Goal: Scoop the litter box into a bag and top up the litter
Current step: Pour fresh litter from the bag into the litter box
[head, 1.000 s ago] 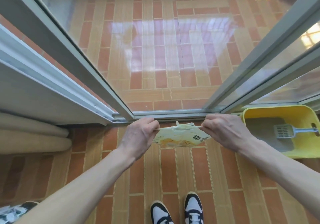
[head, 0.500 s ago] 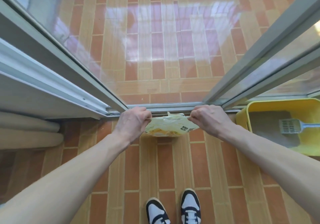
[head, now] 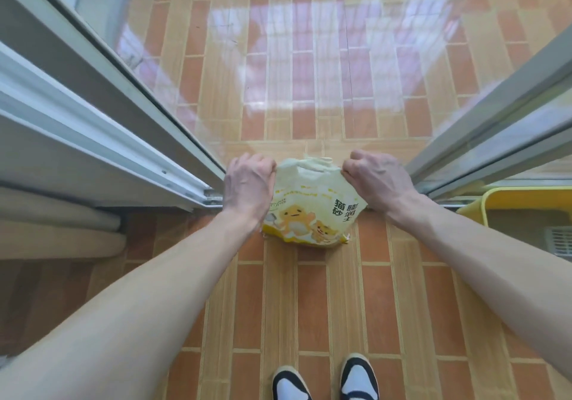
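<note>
We find both hands closed on one pale yellow litter bag (head: 312, 210), which stands upright on the tiled floor (head: 309, 300) at the door track (head: 213, 196), in the gap between the two sliding door frames. The left hand (head: 247, 187) grips the bag's upper left corner: its fingers are curled tight into a fist, knuckles up, with the bag material pinched under them. The right hand (head: 379, 179) grips the upper right corner in the same manner, fingers fully curled, no gap visible between them and the bag. We cannot tell where the thumbs lie; both are hidden beneath the fists. The crumpled top of the bag rises between the two hands. Its printed face, with cartoon figures and dark characters, is turned towards us, and its lower edge rests on the floor.

A yellow litter box (head: 523, 196) sits at the right edge of the floor, well apart from the bag, cut off by the frame. A grey slotted scoop (head: 558, 240) lies inside it, only partly visible. Two shoes (head: 325, 381) stand at the near edge.
</note>
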{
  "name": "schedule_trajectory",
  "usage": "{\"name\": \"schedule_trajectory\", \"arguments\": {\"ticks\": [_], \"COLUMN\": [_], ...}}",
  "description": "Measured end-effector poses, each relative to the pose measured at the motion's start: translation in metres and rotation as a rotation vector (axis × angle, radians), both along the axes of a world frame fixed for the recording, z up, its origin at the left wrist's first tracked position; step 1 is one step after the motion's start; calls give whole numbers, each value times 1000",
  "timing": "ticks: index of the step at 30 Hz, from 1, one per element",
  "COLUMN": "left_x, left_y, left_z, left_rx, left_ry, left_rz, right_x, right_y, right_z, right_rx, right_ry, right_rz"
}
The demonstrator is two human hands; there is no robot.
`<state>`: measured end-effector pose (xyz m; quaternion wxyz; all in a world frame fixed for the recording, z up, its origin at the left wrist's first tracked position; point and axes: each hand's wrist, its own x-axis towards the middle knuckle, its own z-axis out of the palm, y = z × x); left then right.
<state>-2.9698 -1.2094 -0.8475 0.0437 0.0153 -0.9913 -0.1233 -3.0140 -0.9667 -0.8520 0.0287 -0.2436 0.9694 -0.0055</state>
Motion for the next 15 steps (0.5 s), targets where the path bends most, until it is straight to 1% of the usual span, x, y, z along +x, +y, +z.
{"name": "schedule_trajectory", "arguments": {"ticks": [3, 5, 8, 15], "left_x": [4, 10, 21, 59], "left_y": [11, 14, 16, 24], "left_z": [7, 15, 28, 70], "left_rx": [27, 23, 31, 27], "left_ry": [28, 14, -6, -26], "left_rz": [-9, -33, -56, -35], "right_x": [2, 6, 21, 73], "right_y": [-2, -2, -1, 1], "right_z": [-1, 6, 21, 66], "right_rx": [-41, -90, -126, -202], "right_ry": [81, 93, 79, 12], "right_rz": [32, 38, -12, -117]}}
